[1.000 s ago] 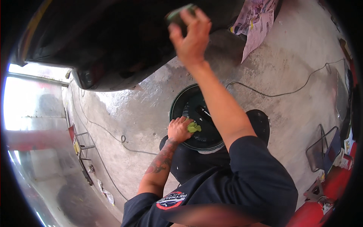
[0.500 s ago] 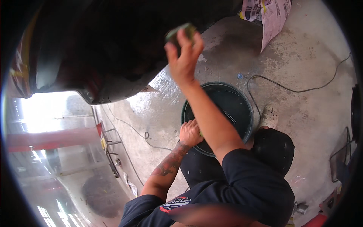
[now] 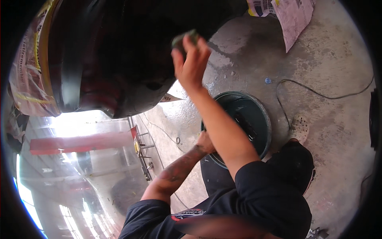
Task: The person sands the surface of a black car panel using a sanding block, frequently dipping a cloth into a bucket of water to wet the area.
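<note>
The right hand (image 3: 192, 65) has its fingers clamped on a small dark-green block (image 3: 180, 41), likely gripped by its sides to keep 1 face toward the glossy black curved panel (image 3: 119, 51) just beyond the fingertips. The left hand (image 3: 205, 142) meets the round dark-green plastic bucket (image 3: 269, 123) nearer the body than the right fingers; its fingers are hidden, state unclear. Printing marks the pinkish paper sheet (image 3: 294, 22) right of the right fingers.
</note>
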Tool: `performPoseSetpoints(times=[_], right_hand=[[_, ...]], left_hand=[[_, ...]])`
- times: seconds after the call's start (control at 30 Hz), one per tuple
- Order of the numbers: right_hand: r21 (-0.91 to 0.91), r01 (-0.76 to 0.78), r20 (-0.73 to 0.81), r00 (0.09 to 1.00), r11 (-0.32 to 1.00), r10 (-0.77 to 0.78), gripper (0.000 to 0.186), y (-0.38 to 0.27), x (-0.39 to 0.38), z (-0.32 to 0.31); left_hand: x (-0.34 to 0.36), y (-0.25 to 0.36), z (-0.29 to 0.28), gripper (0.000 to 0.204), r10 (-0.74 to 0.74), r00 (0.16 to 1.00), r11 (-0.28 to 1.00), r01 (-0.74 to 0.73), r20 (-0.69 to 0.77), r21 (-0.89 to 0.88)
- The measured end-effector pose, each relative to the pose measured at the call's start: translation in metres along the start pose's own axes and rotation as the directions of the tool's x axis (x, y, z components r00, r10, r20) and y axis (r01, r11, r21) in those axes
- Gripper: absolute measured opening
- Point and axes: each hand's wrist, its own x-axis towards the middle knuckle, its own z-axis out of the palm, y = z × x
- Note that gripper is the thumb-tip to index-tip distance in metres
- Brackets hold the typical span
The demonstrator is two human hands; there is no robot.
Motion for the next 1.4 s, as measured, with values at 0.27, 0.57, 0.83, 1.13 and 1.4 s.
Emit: performPoseSetpoints(times=[0.27,0.57,0.83,1.13,1.4], right_hand=[[0.043,-0.147,-0.039,0.988,0.988,0.149,0.056,-0.012,0.004,-0.002],[0.031,-0.203,-0.161,0.965,0.979,0.206,0.045,-0.034,0.085,0.010],[0.058,0.045,0.063,0.997,0.997,-0.049,0.060,-0.017,-0.030,-0.003],[-0.062,-0.050,-0.182,0.983,0.997,0.038,0.039,-0.038,0.076,-0.007],[0.004,0.091,0.104,0.990,0.996,-0.091,0.062,-0.048,-0.049,0.001]], left_hand=[[0.060,0.000,-0.336,0.037,-0.098,0.819,0.915,0.297,-0.565,0.273],[0.113,-0.007,-0.429,0.023,0.183,0.852,0.595,0.301,-0.490,0.745],[0.027,-0.021,-0.271,0.011,-0.085,0.985,0.802,0.157,-0.150,0.576],[-0.013,0.000,-0.085,0.039,-0.082,0.996,0.994,0.080,-0.022,-0.077],[-0.034,0.013,0.058,0.050,-0.235,0.934,0.665,0.358,0.270,-0.656]])
